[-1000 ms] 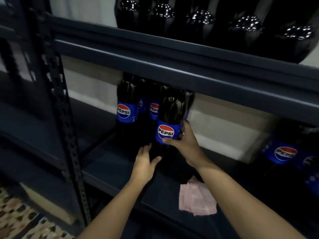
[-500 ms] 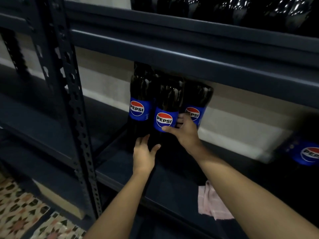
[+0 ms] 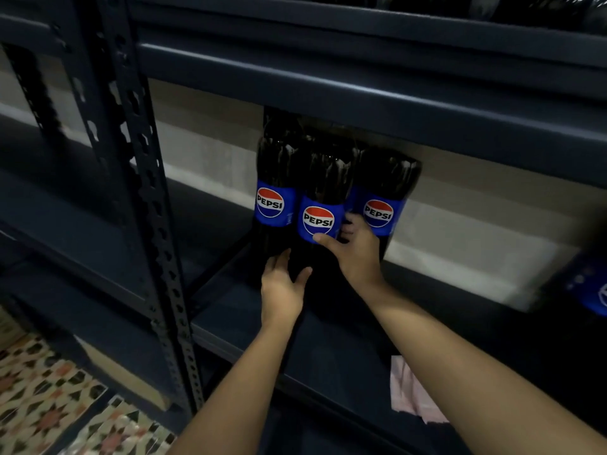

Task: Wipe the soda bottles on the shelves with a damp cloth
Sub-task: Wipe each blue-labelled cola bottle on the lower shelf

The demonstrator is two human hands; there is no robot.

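The fingers point(image 3: 349, 229) of the right hand point(image 3: 356, 254) curl round the far side of the front bottle point(image 3: 317, 205), thumb laid across the lower edge of its blue label, so this hand has a firm hold at label height. Below them the left hand point(image 3: 282, 289) lies flat against the bottle's dark lower body, its fingers nearly straight and only slightly spread, steadying rather than gripping.

Over the last second the front bottle has gone from standing alone, forward of the others, to sitting tucked into the cluster: the left bottle point(image 3: 274, 192) is now just beside the left fingers, touching the held one, and the right bottle point(image 3: 382, 195) shows immediately past the right knuckles. Both hands have kept the same grip throughout. I take this as a wiped bottle being returned to its row, so the step in hand is placement, not wiping.

The pink cloth point(image 3: 407, 392) lies on the shelf point(image 3: 236, 326) well behind the fingers, near the front edge, partly hidden under the right forearm; neither hand touches it. The next bottle likely calls for releasing this one and reaching back for the cloth. More bottles stand far to the right of the fingers, blurred.
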